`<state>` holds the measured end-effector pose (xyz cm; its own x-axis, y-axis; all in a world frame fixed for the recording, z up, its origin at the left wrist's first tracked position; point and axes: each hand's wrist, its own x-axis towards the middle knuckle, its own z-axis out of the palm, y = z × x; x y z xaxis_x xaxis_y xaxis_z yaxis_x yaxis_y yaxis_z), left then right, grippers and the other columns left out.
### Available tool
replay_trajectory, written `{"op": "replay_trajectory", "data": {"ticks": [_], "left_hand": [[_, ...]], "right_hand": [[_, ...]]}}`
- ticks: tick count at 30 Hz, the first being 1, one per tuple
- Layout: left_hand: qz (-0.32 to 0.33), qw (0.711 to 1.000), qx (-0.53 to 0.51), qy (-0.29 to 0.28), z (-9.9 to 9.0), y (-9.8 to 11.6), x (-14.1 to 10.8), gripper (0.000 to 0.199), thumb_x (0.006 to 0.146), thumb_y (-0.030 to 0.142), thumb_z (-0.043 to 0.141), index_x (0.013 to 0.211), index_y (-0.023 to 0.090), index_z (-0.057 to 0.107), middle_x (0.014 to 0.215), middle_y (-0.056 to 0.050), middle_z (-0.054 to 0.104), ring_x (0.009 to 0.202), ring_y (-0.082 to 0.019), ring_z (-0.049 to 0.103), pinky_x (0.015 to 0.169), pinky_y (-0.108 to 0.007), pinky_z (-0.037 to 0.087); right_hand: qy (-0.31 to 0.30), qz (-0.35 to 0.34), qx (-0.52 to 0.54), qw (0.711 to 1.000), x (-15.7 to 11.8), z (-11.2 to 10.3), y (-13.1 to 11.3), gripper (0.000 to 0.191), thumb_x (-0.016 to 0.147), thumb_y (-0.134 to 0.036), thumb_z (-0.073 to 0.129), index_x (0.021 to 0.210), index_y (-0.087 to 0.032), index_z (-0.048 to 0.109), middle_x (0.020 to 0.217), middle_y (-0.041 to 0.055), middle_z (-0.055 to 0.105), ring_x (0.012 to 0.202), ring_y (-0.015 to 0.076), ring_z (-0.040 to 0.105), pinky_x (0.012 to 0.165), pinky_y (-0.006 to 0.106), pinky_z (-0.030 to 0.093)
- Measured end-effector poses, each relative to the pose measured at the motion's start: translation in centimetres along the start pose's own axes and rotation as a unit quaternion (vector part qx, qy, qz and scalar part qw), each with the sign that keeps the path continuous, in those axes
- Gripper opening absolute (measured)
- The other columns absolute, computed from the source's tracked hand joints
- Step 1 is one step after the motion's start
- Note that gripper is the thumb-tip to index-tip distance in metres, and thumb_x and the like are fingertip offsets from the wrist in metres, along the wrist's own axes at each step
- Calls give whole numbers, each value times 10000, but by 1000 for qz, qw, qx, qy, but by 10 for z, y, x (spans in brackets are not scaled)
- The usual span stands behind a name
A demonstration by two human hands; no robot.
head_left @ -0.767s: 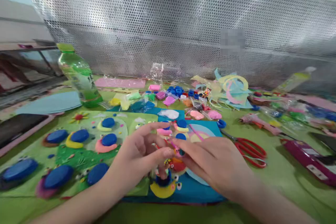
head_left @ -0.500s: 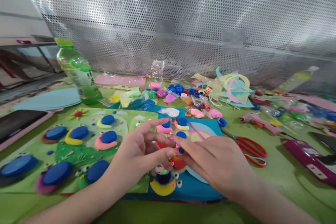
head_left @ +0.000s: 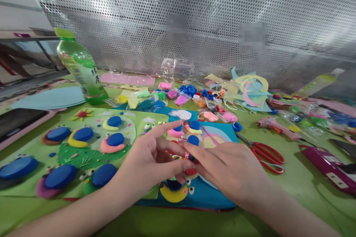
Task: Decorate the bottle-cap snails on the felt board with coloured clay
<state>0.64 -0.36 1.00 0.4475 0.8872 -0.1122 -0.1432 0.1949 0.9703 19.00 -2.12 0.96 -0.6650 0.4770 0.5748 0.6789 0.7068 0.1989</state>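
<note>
- Curves the left hand [head_left: 147,155] into a loose half-curl with the index finger stretched out and raised, probably to free the thumb and other fingers for a tiny pink figure [head_left: 187,155]
- Stretches the right hand [head_left: 233,166] in palm down from three o'clock of the figure, fingers nearly straight and close to the left fingertips, perhaps to steady so small a piece
- Shows the figure at the meeting point of both hands, over the blue sheet [head_left: 208,203]; seems pinched there, yet gives no way to tell each hand's share of the grip
- Leaves a yellow clay snail [head_left: 174,194] just below at seven o'clock, partly covered by fingers
- Spreads a green sheet [head_left: 86,123] at nine o'clock, with blue caps [head_left: 61,176] set on clay bodies, likely spaced to stay separate
- Rests red-handled scissors [head_left: 268,157] at three o'clock, seemingly for easy reach by the right hand
- Groups loose blue rings [head_left: 191,90] at twelve o'clock, beyond wrapped clay, apparently as spare stock away from the working spot
</note>
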Motion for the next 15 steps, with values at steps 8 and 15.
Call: {"op": "replay_trajectory", "data": {"ticks": [8, 15], "left_hand": [[-2, 1000, 6, 11, 3, 0, 0, 735, 640, 170, 762, 1254, 150, 359, 650, -2, 670, 496, -132, 622, 497, -174, 521], [30, 998, 46, 23, -4, -2, 10, 615, 675, 229, 733, 1198, 183, 412, 691, 2, 642, 458, -130, 611, 331, -103, 383]], "right_hand": [[-6, -5, -22, 1000, 0, 2, -3, 299, 928, -87, 353, 962, -80, 650, 718, 18, 656, 540, 105, 571, 430, 272, 339], [3, 19, -43, 999, 2, -7, 11, 378, 984, -378, 368, 1045, -112, 629, 594, -15, 608, 468, 96, 528, 441, 259, 315]]}}
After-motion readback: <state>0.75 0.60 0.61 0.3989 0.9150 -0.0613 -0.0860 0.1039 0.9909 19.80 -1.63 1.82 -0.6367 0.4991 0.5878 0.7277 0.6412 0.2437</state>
